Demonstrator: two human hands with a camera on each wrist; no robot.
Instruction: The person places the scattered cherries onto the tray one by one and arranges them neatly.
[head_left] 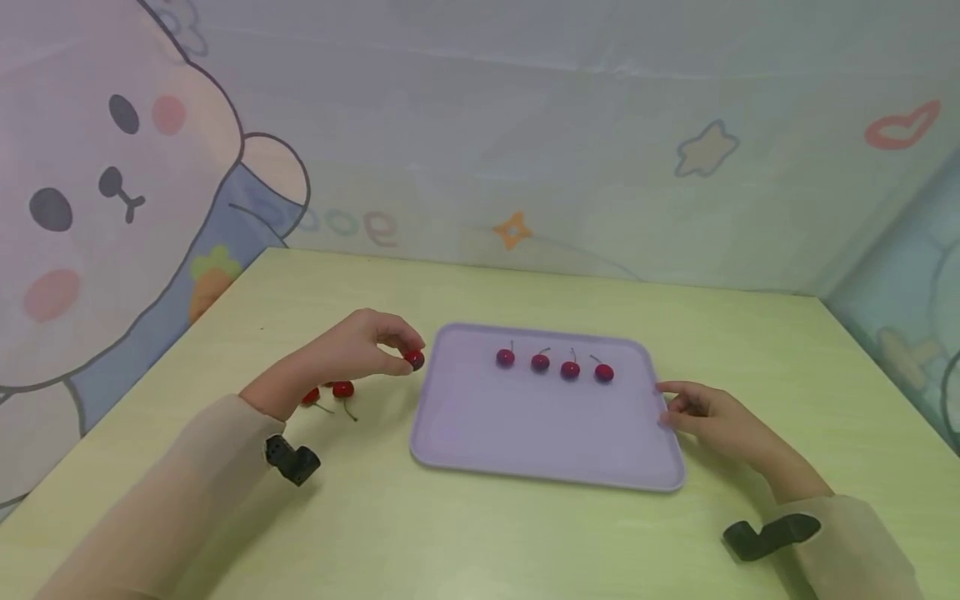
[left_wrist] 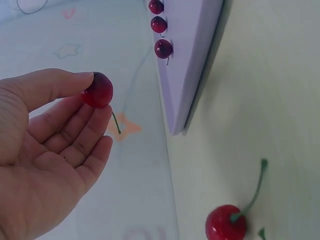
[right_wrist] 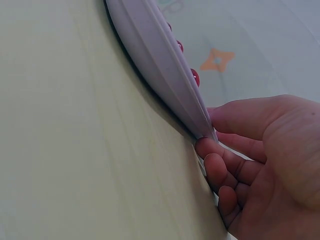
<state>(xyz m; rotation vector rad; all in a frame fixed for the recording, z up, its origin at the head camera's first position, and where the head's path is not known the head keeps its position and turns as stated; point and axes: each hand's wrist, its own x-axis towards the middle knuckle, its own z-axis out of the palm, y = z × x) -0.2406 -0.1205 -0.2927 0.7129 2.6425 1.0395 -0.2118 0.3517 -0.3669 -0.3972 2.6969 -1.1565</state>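
Note:
My left hand (head_left: 365,346) pinches a dark red cherry (left_wrist: 98,91) between thumb and fingertips, its green stem hanging down. It is just off the left edge of a pale purple tray (head_left: 525,433). My right hand (head_left: 712,417) grips the right rim of that tray, thumb on one side and fingers against the other, as the right wrist view shows. Along the tray's far part, several cherries (head_left: 570,370) lie in a row with their stems upward or slanting. Beneath my left wrist, more cherries (head_left: 342,389) lie on the table, partly hidden by the forearm.
The pale yellow-green table (head_left: 525,542) extends around the tray. Behind it hangs a cloth backdrop (head_left: 450,125) printed with a bear, stars and a heart. Each sleeve carries a black wrist mount (head_left: 292,460).

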